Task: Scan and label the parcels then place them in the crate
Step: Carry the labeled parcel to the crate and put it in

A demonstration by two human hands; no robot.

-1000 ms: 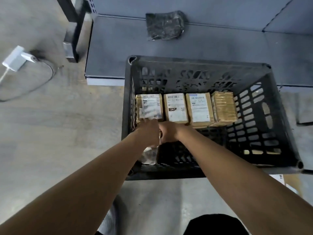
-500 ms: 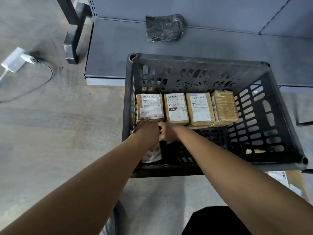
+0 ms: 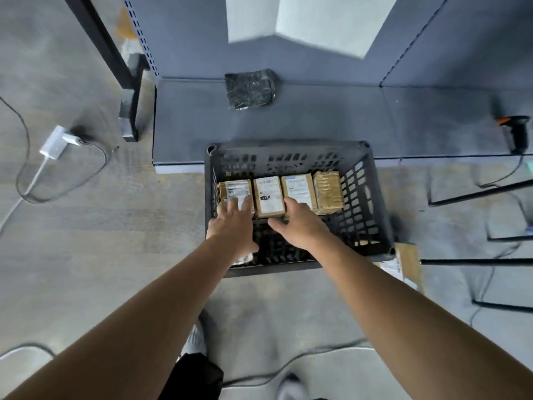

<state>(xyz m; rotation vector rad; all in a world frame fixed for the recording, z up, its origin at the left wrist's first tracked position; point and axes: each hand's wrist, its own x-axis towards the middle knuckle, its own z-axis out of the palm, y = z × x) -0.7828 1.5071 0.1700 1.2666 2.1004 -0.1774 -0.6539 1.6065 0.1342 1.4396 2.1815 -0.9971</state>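
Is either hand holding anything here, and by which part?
Nothing is gripped. The left hand rests straight fingers on the leftmost parcel near its front end; the right hand lies open at the third parcel.

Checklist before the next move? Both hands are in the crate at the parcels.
1. Hands free: ok. The left hand and right hand are open, fingers resting on parcels, gripping nothing.
2. Row tidy: ok. Four parcels sit side by side along the far side of the crate.
3. All labelled: cannot tell. The rightmost parcel shows only tape on top.
4. Room left: ok. The crate's near half is mostly bare.
5. Scanner found: ok. The scanner lies on the shelf, far right.
6. Next parcel: ok. A floor parcel lies right of the crate.
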